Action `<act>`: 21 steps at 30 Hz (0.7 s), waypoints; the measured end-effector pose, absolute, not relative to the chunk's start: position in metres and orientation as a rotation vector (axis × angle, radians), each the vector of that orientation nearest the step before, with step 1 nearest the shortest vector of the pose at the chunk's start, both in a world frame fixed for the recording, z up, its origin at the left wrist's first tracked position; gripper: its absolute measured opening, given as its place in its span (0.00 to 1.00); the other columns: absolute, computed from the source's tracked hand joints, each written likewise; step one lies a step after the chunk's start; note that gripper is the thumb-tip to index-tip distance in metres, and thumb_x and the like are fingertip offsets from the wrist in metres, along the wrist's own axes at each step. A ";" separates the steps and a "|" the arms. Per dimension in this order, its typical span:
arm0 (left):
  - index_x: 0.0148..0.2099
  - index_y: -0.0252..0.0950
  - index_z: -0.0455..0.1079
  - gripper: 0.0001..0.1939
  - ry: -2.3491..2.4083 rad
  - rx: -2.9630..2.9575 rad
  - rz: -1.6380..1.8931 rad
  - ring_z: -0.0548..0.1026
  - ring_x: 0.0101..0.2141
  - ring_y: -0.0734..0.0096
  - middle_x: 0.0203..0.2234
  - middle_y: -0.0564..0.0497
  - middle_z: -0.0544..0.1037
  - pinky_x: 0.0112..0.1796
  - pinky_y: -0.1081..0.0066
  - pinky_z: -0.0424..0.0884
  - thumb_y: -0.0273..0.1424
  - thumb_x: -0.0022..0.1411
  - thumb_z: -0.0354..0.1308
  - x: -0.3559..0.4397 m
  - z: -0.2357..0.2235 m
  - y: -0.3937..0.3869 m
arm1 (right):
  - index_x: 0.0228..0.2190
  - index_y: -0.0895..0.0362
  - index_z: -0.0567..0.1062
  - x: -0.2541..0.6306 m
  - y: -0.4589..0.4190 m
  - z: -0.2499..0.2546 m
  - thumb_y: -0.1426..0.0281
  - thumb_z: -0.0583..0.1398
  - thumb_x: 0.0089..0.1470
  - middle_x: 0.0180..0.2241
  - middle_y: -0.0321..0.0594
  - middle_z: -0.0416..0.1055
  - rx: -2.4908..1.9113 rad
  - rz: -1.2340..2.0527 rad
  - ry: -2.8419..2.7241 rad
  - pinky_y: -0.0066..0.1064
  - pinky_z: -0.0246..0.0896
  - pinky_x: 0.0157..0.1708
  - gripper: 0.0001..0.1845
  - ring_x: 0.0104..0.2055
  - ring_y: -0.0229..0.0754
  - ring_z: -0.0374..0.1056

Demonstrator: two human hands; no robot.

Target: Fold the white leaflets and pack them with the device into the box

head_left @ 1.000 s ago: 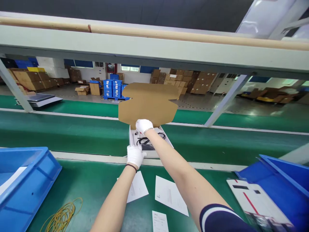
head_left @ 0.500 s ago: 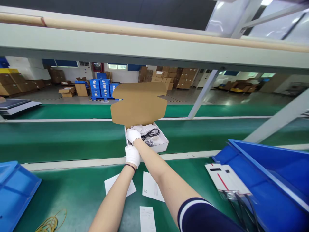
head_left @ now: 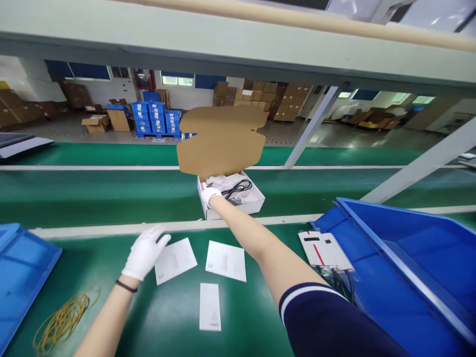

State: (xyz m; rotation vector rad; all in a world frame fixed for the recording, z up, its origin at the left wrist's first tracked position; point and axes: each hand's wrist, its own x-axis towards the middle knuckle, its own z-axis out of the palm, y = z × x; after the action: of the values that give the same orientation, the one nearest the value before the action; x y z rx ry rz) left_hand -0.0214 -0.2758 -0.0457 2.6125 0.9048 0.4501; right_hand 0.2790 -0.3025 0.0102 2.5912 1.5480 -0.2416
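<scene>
My right hand [head_left: 211, 196], in a white glove, reaches into the left side of an open white carton [head_left: 249, 204] with a raised brown lid [head_left: 223, 144]. Its fingertips are hard to make out against the carton's left wall. Inside the carton lie a coiled black cable [head_left: 240, 187] and clear plastic-wrapped pieces [head_left: 219, 181]. My left hand [head_left: 145, 252], also gloved, hovers with fingers apart by the left printed booklet [head_left: 176, 260], holding nothing. A second booklet [head_left: 226, 260] and a small white leaflet [head_left: 210, 307] lie on the green bench.
A blue bin [head_left: 390, 267] stands at the right, with a white device [head_left: 325, 250] and its cables leaning by it. Another blue bin [head_left: 22, 277] is at the left, near a yellow string bundle [head_left: 61, 322]. A slanted post [head_left: 312, 126] and an overhead beam [head_left: 238, 47] frame the bench.
My left hand has left the carton's near left corner and come down left to the booklet, its fingers now apart. My right hand stays at the carton. The view has tilted downward.
</scene>
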 end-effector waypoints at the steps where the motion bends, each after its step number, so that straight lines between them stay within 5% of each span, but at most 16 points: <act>1: 0.58 0.32 0.69 0.26 0.935 2.591 0.398 0.65 0.58 0.56 0.57 0.42 0.71 0.60 0.58 0.58 0.43 0.65 0.50 -0.036 -0.050 -0.274 | 0.55 0.62 0.68 0.278 -0.311 0.016 0.68 0.59 0.66 0.54 0.53 0.65 2.602 -0.196 1.506 0.52 0.61 0.53 0.19 0.54 0.56 0.63; 6: 0.67 0.27 0.55 0.39 1.079 2.428 0.222 0.56 0.64 0.53 0.64 0.38 0.60 0.62 0.54 0.55 0.48 0.62 0.50 -0.101 -0.078 -0.292 | 0.57 0.69 0.65 0.249 -0.352 0.033 0.77 0.45 0.66 0.53 0.67 0.62 2.584 0.063 1.549 0.54 0.57 0.50 0.21 0.56 0.64 0.59; 9: 0.67 0.25 0.53 0.43 1.077 2.432 0.244 0.52 0.65 0.49 0.65 0.35 0.57 0.62 0.52 0.54 0.49 0.59 0.55 -0.113 -0.093 -0.304 | 0.54 0.56 0.71 0.200 -0.366 0.009 0.67 0.56 0.63 0.52 0.53 0.65 2.349 0.014 1.896 0.44 0.60 0.48 0.18 0.53 0.58 0.62; 11: 0.67 0.26 0.54 0.44 1.042 2.483 0.285 0.53 0.65 0.48 0.64 0.34 0.57 0.62 0.51 0.54 0.48 0.57 0.57 -0.111 -0.099 -0.306 | 0.54 0.49 0.70 0.167 -0.369 -0.014 0.59 0.65 0.54 0.51 0.44 0.67 2.074 -0.110 2.173 0.38 0.63 0.44 0.27 0.49 0.53 0.64; 14: 0.66 0.25 0.54 0.40 1.028 2.514 0.396 0.56 0.64 0.50 0.64 0.33 0.58 0.62 0.52 0.55 0.46 0.60 0.55 -0.111 -0.106 -0.303 | 0.59 0.52 0.64 0.139 -0.368 -0.037 0.54 0.72 0.43 0.53 0.47 0.65 1.883 -0.181 2.341 0.40 0.64 0.43 0.45 0.47 0.55 0.64; 21: 0.66 0.27 0.54 0.34 1.076 2.480 0.639 0.60 0.62 0.52 0.63 0.36 0.61 0.61 0.53 0.58 0.44 0.66 0.51 -0.118 -0.093 -0.311 | 0.62 0.55 0.61 0.182 -0.440 -0.033 0.52 0.72 0.43 0.52 0.50 0.65 2.273 -0.284 2.066 0.40 0.63 0.45 0.50 0.49 0.58 0.63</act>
State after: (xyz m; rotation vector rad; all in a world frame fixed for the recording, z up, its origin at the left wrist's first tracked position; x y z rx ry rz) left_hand -0.1182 -0.3109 -0.0933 2.4804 1.0757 0.6385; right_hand 0.1823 -0.4401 -0.0329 2.2729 2.0661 -0.2838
